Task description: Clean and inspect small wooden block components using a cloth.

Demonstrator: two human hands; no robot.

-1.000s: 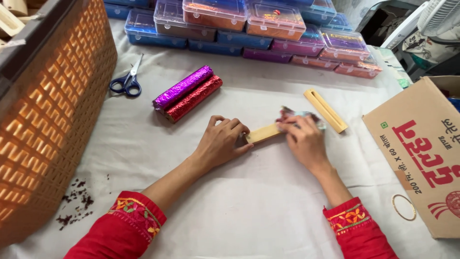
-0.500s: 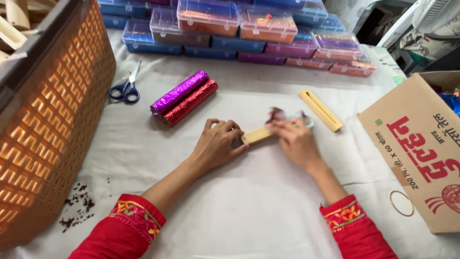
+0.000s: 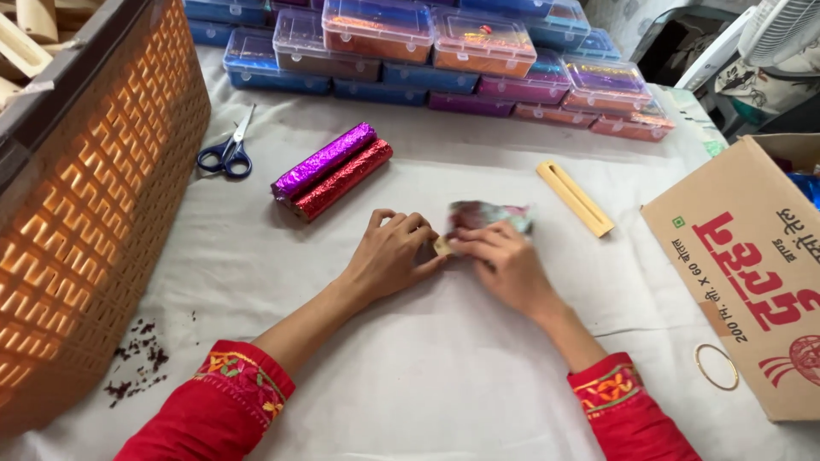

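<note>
My left hand (image 3: 390, 254) and my right hand (image 3: 502, 260) meet at the middle of the white cloth. Between them lies a small wooden stick (image 3: 442, 247), mostly covered by shiny multicoloured foil (image 3: 491, 215). Only the stick's left end shows, pinched by the fingers of both hands. My right hand presses the foil down over the stick. Further back on the left lie a purple foil-wrapped roll (image 3: 325, 160) and a red foil-wrapped roll (image 3: 343, 179), side by side. A bare wooden stick (image 3: 574, 197) lies to the right.
Blue-handled scissors (image 3: 227, 154) lie at the left. An orange woven basket (image 3: 94, 213) stands along the left edge. Several coloured plastic boxes (image 3: 436, 51) line the back. A cardboard box (image 3: 752, 273) sits at the right, with a thin ring (image 3: 716, 367) beside it. Dark crumbs (image 3: 137, 363) dot the cloth.
The foil now covers more of the wooden stick, and my hands have closed together over it. The camera has tilted slightly.
</note>
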